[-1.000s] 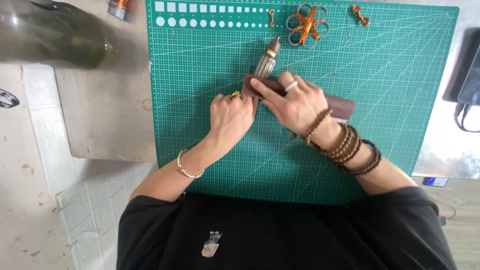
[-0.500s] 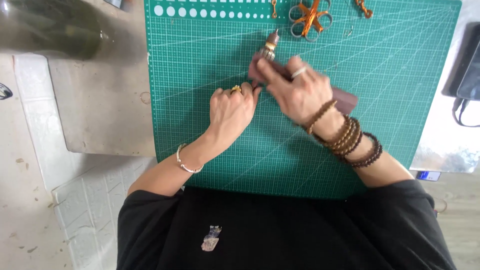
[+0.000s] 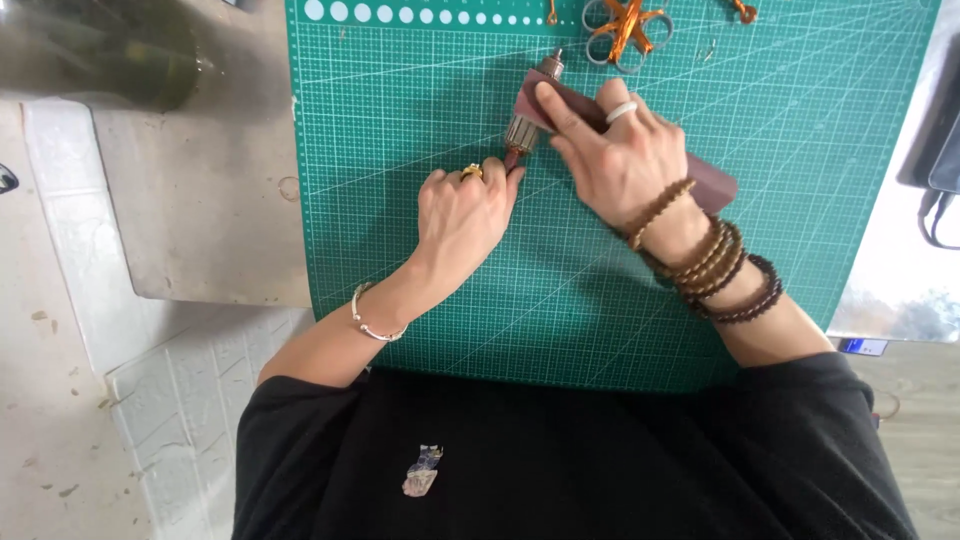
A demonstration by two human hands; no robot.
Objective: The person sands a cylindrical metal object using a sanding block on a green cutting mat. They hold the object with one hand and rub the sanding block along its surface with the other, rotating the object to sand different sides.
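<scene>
Left hand (image 3: 462,212) rests palm-down on the green gridded cutting mat (image 3: 400,150), fingertips pinching the lower end of a small metal-tipped awl-like tool (image 3: 528,112). Right hand (image 3: 612,160) presses flat on a dark reddish-brown leather strip (image 3: 712,184), not clenched. Strip sits upper-centre of mat, long axis running diagonally from upper left to lower right. Tool points up toward the mat's far edge. Open mat left and below the hands. Orange-handled scissors-like tool (image 3: 625,25) near top edge. Mat's left edge borders a grey slab (image 3: 200,200).

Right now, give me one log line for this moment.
left hand: on ribbed metal tool | right hand: pressing dark brown leather strip | surface: green gridded cutting mat
</scene>
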